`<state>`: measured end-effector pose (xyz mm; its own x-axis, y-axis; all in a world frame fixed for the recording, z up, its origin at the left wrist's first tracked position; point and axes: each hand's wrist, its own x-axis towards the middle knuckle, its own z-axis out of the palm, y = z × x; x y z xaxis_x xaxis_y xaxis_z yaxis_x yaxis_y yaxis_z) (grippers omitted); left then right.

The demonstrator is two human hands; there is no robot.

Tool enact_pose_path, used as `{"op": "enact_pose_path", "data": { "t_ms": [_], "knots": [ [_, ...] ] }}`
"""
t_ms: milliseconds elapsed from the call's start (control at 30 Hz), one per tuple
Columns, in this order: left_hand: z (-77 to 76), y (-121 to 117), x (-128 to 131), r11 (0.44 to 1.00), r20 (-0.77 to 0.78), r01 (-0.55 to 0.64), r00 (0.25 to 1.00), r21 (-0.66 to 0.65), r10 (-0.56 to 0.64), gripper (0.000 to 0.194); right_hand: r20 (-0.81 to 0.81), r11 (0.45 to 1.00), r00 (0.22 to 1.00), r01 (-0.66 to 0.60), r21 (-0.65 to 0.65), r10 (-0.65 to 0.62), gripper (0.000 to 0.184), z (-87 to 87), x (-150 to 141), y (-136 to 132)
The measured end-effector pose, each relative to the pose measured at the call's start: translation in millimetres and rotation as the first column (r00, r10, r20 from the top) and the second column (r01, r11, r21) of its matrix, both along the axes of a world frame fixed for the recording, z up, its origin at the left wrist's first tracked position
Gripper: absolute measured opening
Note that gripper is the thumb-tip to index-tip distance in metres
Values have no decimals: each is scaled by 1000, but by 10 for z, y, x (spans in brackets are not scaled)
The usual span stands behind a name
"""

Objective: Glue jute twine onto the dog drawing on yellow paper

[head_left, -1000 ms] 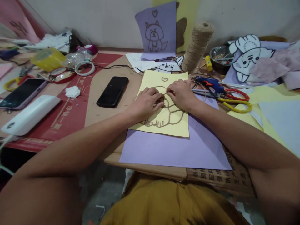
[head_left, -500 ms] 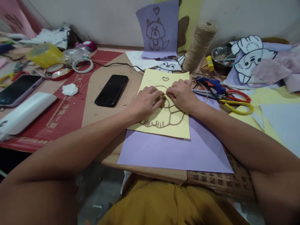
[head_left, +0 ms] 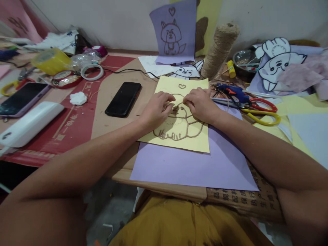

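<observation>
On a yellow sheet point(head_left: 197, 145) lies an animal outline in brown twine point(head_left: 186, 131), with a small heart at the top. My left hand point(head_left: 157, 109) hovers over the left part of the drawing, its thumb and index finger apart with nothing visible between them. At the upper right of the figure, my right hand point(head_left: 201, 104) has its fingertips pinched together at a curved piece of the twine. Both hands hide parts of the outline. Beneath the yellow sheet lies a larger purple sheet point(head_left: 194, 171).
A black phone point(head_left: 123, 99) lies left of the sheets. Scissors point(head_left: 263, 116), a glue stick point(head_left: 231, 69) and a twine cone point(head_left: 220, 48) are at the right and back. A purple sheet with a fox-like drawing point(head_left: 176, 34) leans against the wall. Tape rolls point(head_left: 92, 72) sit back left.
My left hand has drawn slightly left, away from my right fingertips, and its thumb and finger have parted. More of the twine outline between the hands shows. The view has shifted a little.
</observation>
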<state>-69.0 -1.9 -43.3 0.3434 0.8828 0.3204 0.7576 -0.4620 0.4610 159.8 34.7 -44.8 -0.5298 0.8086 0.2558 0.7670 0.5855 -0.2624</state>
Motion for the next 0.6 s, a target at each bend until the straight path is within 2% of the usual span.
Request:
{"op": "enact_pose_path", "data": {
  "t_ms": [133,300,500,600],
  "knots": [
    [64,-81,22,997,-113,-74,991,38,78,25,-51,999,998,19,-32,-21,34,-32,14,6],
    [142,-169,30,996,-213,-50,975,75,65,27,-68,999,997,36,18,-34,29,-58,19,-4],
    [165,-82,-127,990,-119,-64,990,126,79,4,-86,999,996,25,45,-21,30,-69,16,4],
    [146,-47,-167,987,-84,-81,992,140,93,15,-112,999,993,42,18,-40,31,-68,12,-1]
  ]
}}
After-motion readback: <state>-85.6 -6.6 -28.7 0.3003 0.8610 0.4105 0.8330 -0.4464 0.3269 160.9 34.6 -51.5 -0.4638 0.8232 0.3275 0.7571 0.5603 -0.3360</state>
